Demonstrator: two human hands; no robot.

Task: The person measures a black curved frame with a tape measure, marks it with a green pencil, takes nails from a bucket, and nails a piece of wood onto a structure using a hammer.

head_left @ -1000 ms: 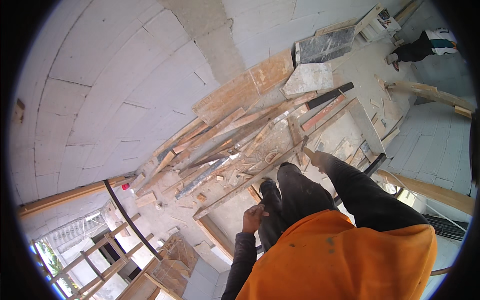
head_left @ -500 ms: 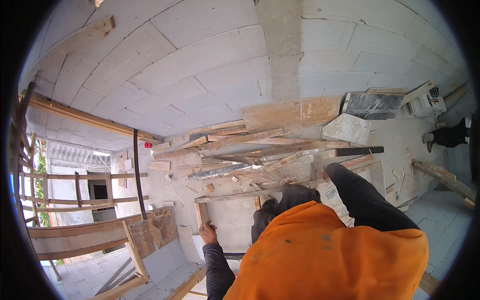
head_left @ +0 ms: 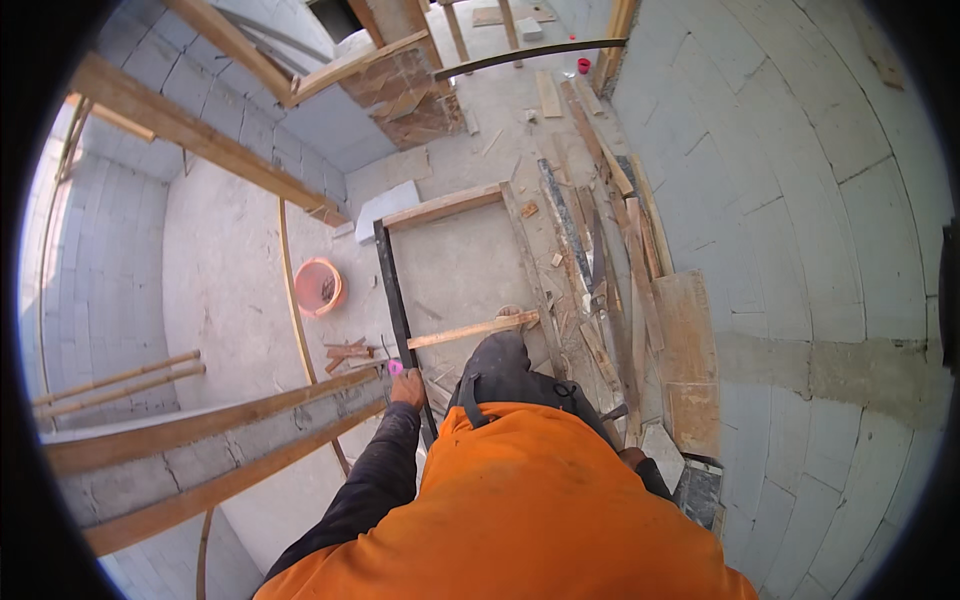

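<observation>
A wooden frame (head_left: 445,207) made of long rails and cross-pieces lies around my legs, with one foot inside it. Its left rail (head_left: 392,285) is dark, nearly black. My left hand (head_left: 407,387) is closed around that dark rail, close to a small pink object (head_left: 396,367) at the end of a concrete ledge. Low on the right, my right hand (head_left: 632,457) shows only in part beside my orange top, and its fingers are hidden. Near it a dark, hammer-like head (head_left: 614,412) sticks out; whether the hand holds it is unclear.
Loose boards (head_left: 630,270) and scraps lie along the block wall (head_left: 790,230) on the right. An orange bucket (head_left: 319,287) stands on the floor at left. A timber-edged concrete beam (head_left: 230,440) juts in beside my left arm. Broken wood pieces (head_left: 350,352) lie near the bucket.
The view has swung round, so the wall is now at right instead of ahead. My left hand is now on the dark rail; my right hand has drawn in close to my body.
</observation>
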